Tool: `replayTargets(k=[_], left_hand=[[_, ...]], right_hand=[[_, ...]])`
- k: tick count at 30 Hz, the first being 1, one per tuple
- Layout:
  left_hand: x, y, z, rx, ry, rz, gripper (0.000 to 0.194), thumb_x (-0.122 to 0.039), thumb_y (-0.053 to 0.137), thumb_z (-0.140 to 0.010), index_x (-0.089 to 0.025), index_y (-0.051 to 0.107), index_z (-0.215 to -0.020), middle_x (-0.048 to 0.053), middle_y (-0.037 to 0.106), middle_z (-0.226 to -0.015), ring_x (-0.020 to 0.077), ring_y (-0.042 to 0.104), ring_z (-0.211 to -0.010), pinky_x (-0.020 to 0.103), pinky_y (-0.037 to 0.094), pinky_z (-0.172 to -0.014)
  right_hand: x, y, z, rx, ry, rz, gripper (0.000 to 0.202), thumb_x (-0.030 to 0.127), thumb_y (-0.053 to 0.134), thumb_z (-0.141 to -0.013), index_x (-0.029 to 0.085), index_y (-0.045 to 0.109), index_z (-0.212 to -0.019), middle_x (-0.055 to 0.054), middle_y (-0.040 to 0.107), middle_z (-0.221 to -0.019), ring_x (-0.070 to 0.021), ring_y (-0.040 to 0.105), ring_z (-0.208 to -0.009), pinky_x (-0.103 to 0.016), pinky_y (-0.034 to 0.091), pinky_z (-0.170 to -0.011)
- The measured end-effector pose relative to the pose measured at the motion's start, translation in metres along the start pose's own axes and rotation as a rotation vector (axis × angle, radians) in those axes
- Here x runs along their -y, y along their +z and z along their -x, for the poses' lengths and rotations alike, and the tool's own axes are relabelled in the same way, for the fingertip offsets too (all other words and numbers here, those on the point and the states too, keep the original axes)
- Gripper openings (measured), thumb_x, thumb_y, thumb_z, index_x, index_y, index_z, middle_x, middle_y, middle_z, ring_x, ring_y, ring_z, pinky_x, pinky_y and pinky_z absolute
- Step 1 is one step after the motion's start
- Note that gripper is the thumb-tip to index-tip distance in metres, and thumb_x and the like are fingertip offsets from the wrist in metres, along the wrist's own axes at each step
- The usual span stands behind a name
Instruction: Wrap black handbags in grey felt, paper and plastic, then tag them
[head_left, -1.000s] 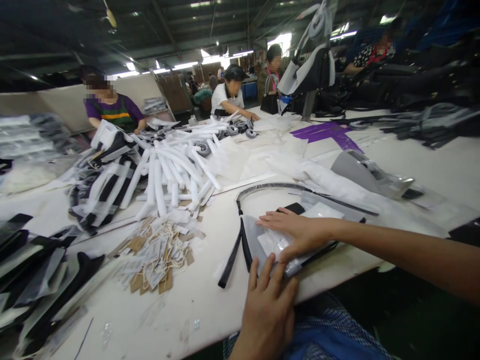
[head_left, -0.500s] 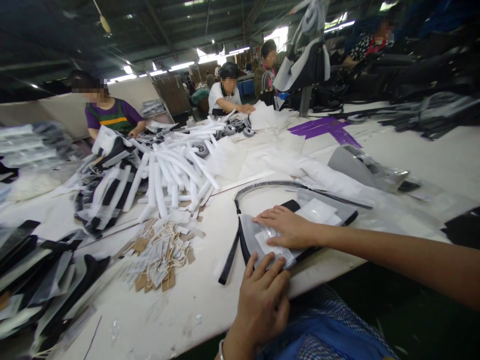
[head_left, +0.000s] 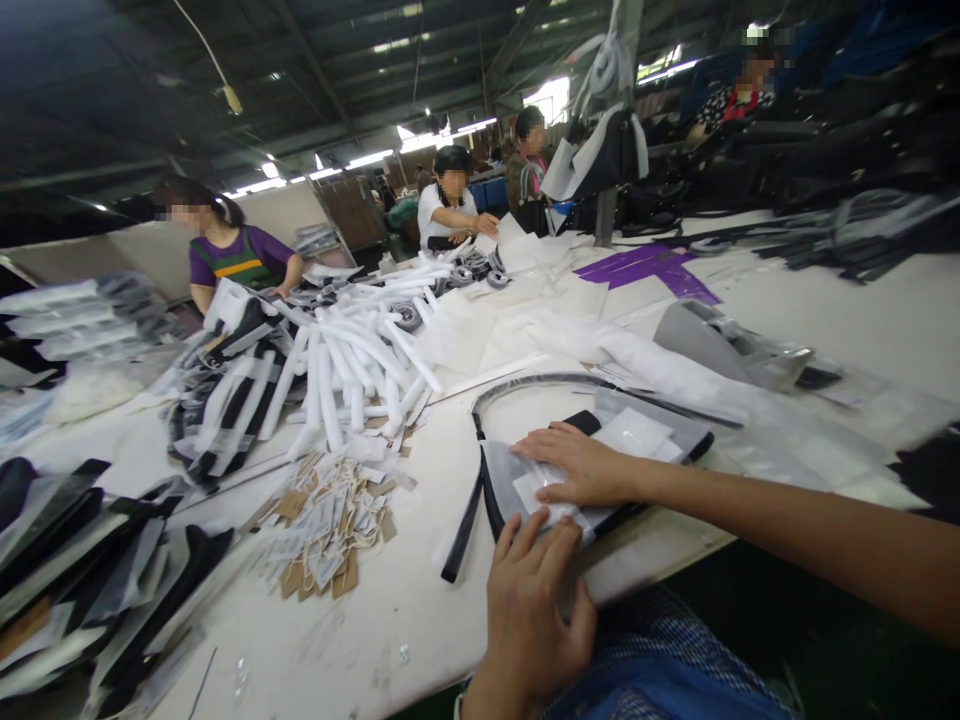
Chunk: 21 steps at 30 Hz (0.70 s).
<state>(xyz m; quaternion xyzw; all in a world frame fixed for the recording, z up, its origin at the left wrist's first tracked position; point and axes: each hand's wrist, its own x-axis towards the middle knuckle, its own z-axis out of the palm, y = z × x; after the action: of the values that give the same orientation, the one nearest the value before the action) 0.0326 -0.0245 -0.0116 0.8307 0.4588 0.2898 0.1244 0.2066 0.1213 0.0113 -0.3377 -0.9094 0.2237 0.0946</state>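
Note:
A black handbag lies flat at the table's front edge, partly covered by thin whitish wrapping. Its long strap arches over the far side, with one dark end pointing towards me on the left. My right hand lies flat on the bag's wrapping, fingers stretched to the left. Just below it, my left hand rests its spread fingertips on the bag's near edge. Small clear plastic packets lie on the wrapping, one of them partly under my hands.
Left of the bag lies a pile of tags with strings. Behind it are white foam tubes; dark wrapped pieces lie far left. Purple strips and clear plastic sheeting lie beyond the bag. Several co-workers stand around the table.
The view has shifted slightly, so most things sit a little lower and further right. Both hands stay on the bag, the left with its thumb more spread.

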Motion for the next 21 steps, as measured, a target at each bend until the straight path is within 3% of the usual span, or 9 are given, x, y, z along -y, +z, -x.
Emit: replayTargets(k=[6,9,11,13,15,17,19,21], left_hand=[[0.006,-0.001,0.01,-0.065,0.025,0.179,0.066,-0.009,0.059,-0.073,-0.03,0.05,-0.136,0.002,0.069,-0.125,0.0284,0.056,-0.129,0.062,0.033,-0.117],[0.016,-0.013,0.011,-0.077,-0.004,0.314,0.053,-0.014,0.06,-0.081,-0.031,0.057,-0.131,0.001,0.069,-0.125,0.0247,0.059,-0.125,0.053,0.037,-0.117],[0.031,-0.025,0.005,-0.145,-0.169,0.425,0.039,-0.022,0.058,-0.089,-0.03,0.062,-0.126,0.003,0.069,-0.127,0.0228,0.061,-0.123,0.044,0.042,-0.113],[0.053,-0.037,-0.01,-0.25,-0.424,0.538,0.033,-0.033,0.059,-0.092,-0.027,0.066,-0.124,0.005,0.066,-0.131,0.0237,0.058,-0.126,0.041,0.043,-0.112],[0.08,-0.044,-0.032,-0.331,-0.627,0.645,0.039,-0.039,0.062,-0.089,-0.023,0.065,-0.125,0.008,0.061,-0.138,0.0259,0.052,-0.131,0.04,0.041,-0.112],[0.104,-0.042,-0.057,-0.317,-0.726,0.699,0.046,-0.041,0.063,-0.089,-0.019,0.062,-0.13,0.012,0.057,-0.142,0.0274,0.054,-0.128,0.041,0.045,-0.108],[0.121,-0.034,-0.08,-0.26,-0.819,0.781,0.052,-0.044,0.061,-0.09,-0.017,0.057,-0.134,0.016,0.058,-0.14,0.0274,0.061,-0.119,0.043,0.051,-0.099],[0.126,-0.026,-0.098,-0.205,-0.888,0.866,0.055,-0.046,0.061,-0.091,-0.015,0.054,-0.136,0.017,0.063,-0.133,0.0264,0.066,-0.11,0.045,0.053,-0.094]], right_hand=[[0.002,0.0,0.0,-0.056,-0.045,0.003,0.062,0.043,0.069,-0.085,0.022,0.054,-0.142,-0.012,0.056,-0.143,-0.0323,0.046,-0.135,-0.059,0.023,-0.117],[0.011,-0.003,0.016,-0.24,-0.081,-0.002,0.041,0.036,0.056,-0.095,0.02,0.063,-0.133,-0.012,0.066,-0.129,-0.0277,0.058,-0.122,-0.049,0.04,-0.11],[0.018,-0.004,0.04,-0.433,-0.016,-0.002,0.036,0.035,0.046,-0.101,0.021,0.067,-0.126,-0.011,0.071,-0.117,-0.0244,0.066,-0.108,-0.039,0.051,-0.097],[0.023,-0.003,0.071,-0.571,0.15,0.001,0.039,0.043,0.044,-0.102,0.023,0.07,-0.123,-0.009,0.075,-0.099,-0.0235,0.071,-0.09,-0.034,0.056,-0.085],[0.022,0.003,0.103,-0.566,0.369,-0.025,0.051,0.054,0.043,-0.1,0.022,0.062,-0.136,-0.003,0.07,-0.065,-0.0227,0.069,-0.059,-0.031,0.057,-0.061],[0.016,0.011,0.127,-0.478,0.533,-0.118,0.071,0.063,0.041,-0.096,0.018,0.044,-0.151,0.001,0.063,-0.05,-0.0229,0.06,-0.039,-0.032,0.051,-0.044],[0.008,0.02,0.14,-0.407,0.626,-0.226,0.084,0.069,0.04,-0.093,0.016,0.029,-0.157,0.0,0.068,-0.055,-0.0244,0.059,-0.036,-0.035,0.054,-0.045],[0.002,0.029,0.145,-0.4,0.668,-0.294,0.089,0.071,0.043,-0.09,0.018,0.026,-0.159,-0.003,0.074,-0.067,-0.0285,0.068,-0.048,-0.039,0.06,-0.057]])
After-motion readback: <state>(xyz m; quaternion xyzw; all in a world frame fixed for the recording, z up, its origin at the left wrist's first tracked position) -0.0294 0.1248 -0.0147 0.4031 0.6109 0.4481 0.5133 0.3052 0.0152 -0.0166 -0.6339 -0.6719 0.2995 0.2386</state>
